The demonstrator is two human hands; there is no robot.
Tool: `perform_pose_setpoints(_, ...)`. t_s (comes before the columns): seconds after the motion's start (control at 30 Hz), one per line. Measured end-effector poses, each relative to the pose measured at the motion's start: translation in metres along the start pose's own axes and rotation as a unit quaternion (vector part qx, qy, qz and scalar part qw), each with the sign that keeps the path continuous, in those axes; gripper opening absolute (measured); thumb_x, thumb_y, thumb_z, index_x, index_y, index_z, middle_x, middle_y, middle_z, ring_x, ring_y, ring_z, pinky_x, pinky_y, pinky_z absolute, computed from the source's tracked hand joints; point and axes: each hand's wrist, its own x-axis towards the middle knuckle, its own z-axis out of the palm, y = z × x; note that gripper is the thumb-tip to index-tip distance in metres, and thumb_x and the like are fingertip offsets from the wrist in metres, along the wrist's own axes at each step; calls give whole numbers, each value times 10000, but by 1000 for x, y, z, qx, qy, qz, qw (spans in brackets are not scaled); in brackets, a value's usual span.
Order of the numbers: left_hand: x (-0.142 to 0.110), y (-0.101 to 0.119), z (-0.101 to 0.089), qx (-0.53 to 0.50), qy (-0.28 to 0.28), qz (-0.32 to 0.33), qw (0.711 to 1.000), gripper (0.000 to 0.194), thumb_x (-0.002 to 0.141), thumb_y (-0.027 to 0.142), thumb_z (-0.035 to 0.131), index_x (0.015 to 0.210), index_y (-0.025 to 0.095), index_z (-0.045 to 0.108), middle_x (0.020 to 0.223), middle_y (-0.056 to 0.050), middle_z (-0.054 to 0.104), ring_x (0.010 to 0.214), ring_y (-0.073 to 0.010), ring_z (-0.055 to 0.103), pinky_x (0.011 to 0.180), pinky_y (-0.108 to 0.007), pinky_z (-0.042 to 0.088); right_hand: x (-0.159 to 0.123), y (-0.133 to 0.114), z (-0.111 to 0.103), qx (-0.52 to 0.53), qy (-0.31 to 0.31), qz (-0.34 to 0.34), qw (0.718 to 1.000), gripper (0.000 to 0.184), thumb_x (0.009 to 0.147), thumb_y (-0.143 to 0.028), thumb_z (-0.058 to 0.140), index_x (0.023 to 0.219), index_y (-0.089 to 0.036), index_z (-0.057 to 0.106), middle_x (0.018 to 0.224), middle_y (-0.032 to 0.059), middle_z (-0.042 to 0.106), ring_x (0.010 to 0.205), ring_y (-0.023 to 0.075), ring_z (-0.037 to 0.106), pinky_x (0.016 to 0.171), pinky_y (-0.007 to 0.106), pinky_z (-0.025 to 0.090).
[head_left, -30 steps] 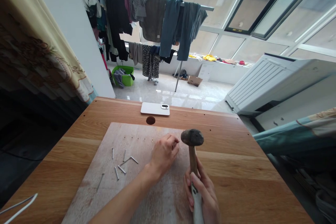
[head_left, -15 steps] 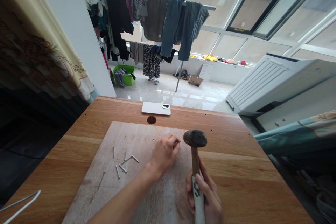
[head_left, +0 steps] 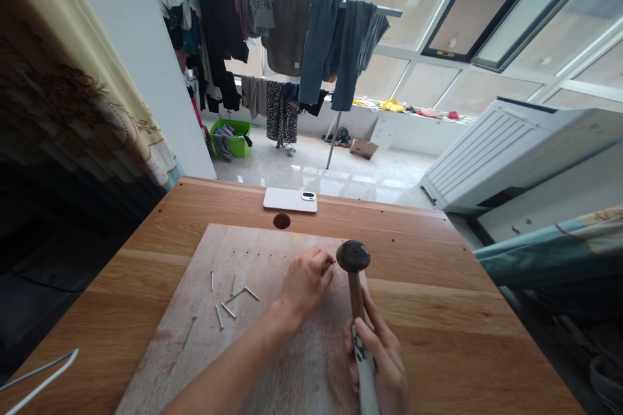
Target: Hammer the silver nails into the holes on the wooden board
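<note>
My left hand (head_left: 307,280) rests near the far right part of a pale wooden board (head_left: 195,363), its fingertips pinched round a nail (head_left: 333,263) of which only a small end shows. My right hand (head_left: 377,356) is wrapped round the handle of a hammer (head_left: 354,257). The hammer's dark head is raised just right of the pinched fingers, apart from them by a small gap. Several loose nails (head_left: 220,317) lie scattered on the board to the left of my left forearm. A row of small dark marks runs along the board's far side.
The board lies on a wooden table (head_left: 452,311). A white phone (head_left: 290,200) sits at the table's far edge, behind a round hole (head_left: 281,221). A white wire-like object (head_left: 53,373) juts in at the lower left. Beyond stand a clothes rack (head_left: 389,11) and a green basket (head_left: 238,146).
My right hand has moved the hammer slightly left, bringing its head closer to my left fingertips. My left hand and the loose nails stay in place.
</note>
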Motion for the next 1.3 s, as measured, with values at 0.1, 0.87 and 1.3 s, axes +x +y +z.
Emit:
perform_pose_setpoints(0.1,0,0,1,-2,1,-2,1000,136,917,106,615,925,199,714,927,-25,720,758,-158,643,768,-287,493,0,1,0,0,0,-3,1000,791,889,-528,747,1581,-280,457,620,-62,601,331,63,454,288,140,369)
perform_pose_setpoints(0.87,0,1,-2,4,-5,-5,1000,154,932,111,594,881,205,704,917,-22,711,817,-167,644,777,-283,479,-3,3,7,-25,5,-25,999,752,891,-541,732,1547,-251,508,601,-78,566,329,51,404,319,154,348)
perform_pose_setpoints(1.3,-4,8,-18,50,-9,10,999,67,950,224,622,997,199,662,1013,-38,681,807,-173,656,744,-283,485,11,2,-2,3,10,-28,1000,833,912,-495,714,1630,-254,368,612,-74,570,325,71,425,278,163,387)
